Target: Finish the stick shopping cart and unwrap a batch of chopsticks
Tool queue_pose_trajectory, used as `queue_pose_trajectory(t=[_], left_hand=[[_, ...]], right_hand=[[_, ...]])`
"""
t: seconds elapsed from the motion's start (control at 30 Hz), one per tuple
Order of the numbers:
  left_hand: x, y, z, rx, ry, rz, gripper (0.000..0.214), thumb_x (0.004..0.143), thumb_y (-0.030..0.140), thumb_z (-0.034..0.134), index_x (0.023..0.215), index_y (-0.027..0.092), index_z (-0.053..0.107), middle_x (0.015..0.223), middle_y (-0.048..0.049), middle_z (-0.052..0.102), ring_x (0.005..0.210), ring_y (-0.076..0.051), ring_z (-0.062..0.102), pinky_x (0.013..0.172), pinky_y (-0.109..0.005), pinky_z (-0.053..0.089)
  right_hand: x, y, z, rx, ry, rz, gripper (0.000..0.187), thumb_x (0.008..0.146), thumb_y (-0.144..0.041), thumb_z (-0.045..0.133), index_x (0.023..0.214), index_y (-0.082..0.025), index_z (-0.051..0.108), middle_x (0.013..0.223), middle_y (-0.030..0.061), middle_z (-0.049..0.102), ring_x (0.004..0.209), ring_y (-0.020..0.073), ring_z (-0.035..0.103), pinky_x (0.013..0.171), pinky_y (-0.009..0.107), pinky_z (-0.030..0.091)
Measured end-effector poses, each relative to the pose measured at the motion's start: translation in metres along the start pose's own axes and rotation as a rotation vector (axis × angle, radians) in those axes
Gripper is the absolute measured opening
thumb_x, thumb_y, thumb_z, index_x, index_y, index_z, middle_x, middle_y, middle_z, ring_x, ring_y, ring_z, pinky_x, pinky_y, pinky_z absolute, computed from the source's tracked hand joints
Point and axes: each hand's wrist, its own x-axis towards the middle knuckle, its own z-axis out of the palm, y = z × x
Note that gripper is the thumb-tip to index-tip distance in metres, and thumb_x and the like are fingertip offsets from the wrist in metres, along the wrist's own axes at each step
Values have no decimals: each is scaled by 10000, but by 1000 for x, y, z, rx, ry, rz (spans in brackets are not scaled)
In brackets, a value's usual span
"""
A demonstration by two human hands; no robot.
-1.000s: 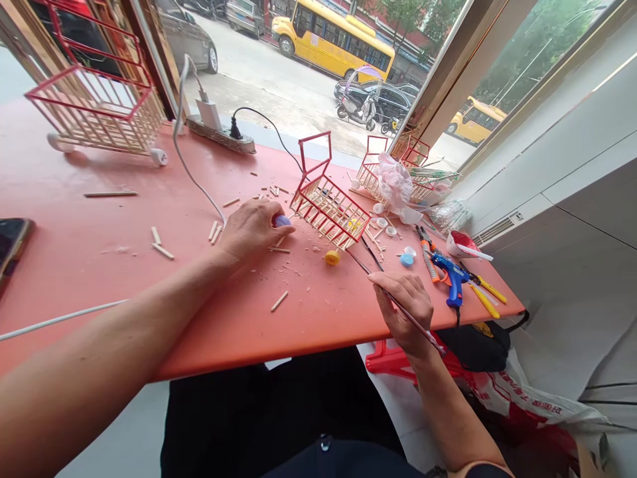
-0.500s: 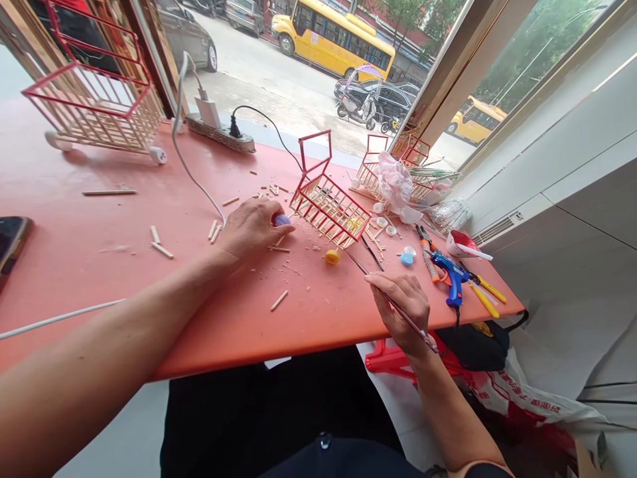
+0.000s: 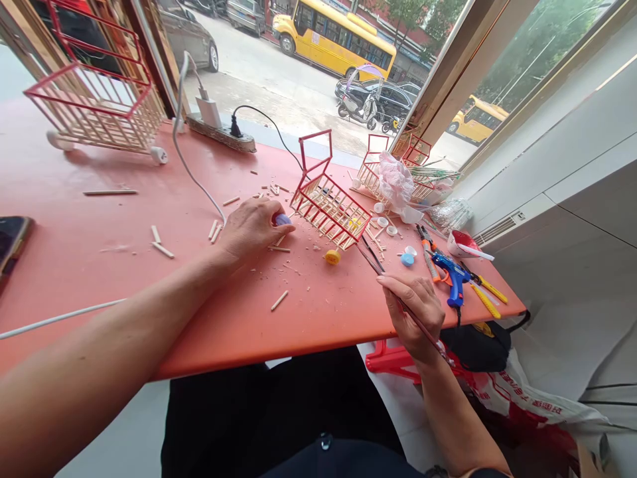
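My left hand [image 3: 249,229] rests on the table with fingers closed around a purple bottle-cap wheel [image 3: 282,219] of a miniature shopping cart [image 3: 329,207]. The cart is built of thin wooden sticks with red-painted rims and handle, and it stands tilted. A yellow cap wheel [image 3: 332,257] shows at its near corner. Pinched in my right hand [image 3: 415,312], over the table's front edge, is a thin dark paintbrush [image 3: 369,261]. Its far end points at the cart's lower right corner; whether it touches there I cannot tell.
A larger stick cart [image 3: 99,113] stands back left, near a power strip [image 3: 221,133] and a white cable. Cut sticks [image 3: 162,250] lie scattered about. To the right are a blue glue gun [image 3: 452,275], pliers [image 3: 490,290], a red paint bowl [image 3: 462,243] and more carts under plastic.
My right hand has shifted slightly right with the paintbrush, drawing its far end along below the cart's right corner. My left hand and the cart have stayed in place.
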Motion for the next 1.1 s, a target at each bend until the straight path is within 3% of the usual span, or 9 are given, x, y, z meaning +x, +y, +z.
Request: queue_pose_trajectory(t=[0.27, 0.67, 0.93, 1.1], left_hand=[[0, 2, -1, 4, -5, -8, 221, 877, 453, 656, 797, 254, 601, 930, -76, 711, 942, -284, 657, 862, -377, 474], [-2, 4, -4, -16, -7, -9, 227, 873, 445, 669, 777, 253, 593, 939, -76, 735, 956, -284, 665, 884, -379, 487], [-2, 4, -5, -28, -11, -6, 220, 865, 451, 658, 781, 254, 608, 939, -81, 734, 957, -289, 668, 875, -389, 487], [-2, 5, -5, -25, -18, -14, 221, 863, 452, 651, 778, 254, 604, 935, -90, 725, 964, -300, 674, 882, -395, 486]], right_hand=[[-7, -1, 8, 12, -30, 5, 331, 993, -28, 712, 1238, -244, 761, 1092, 78, 853, 986, 212, 810, 868, 375, 578], [3, 0, 0, -31, 25, -1, 320, 1009, -77, 706, 1248, -276, 779, 1077, 65, 863, 948, 213, 826, 842, 377, 614], [-1, -2, 5, 24, -33, 6, 290, 1000, -58, 709, 1202, -255, 773, 1058, 60, 862, 945, 207, 818, 835, 377, 595], [3, 0, 5, 16, 13, -4, 303, 1001, -47, 705, 1216, -251, 766, 1073, 67, 861, 954, 208, 820, 840, 373, 599]])
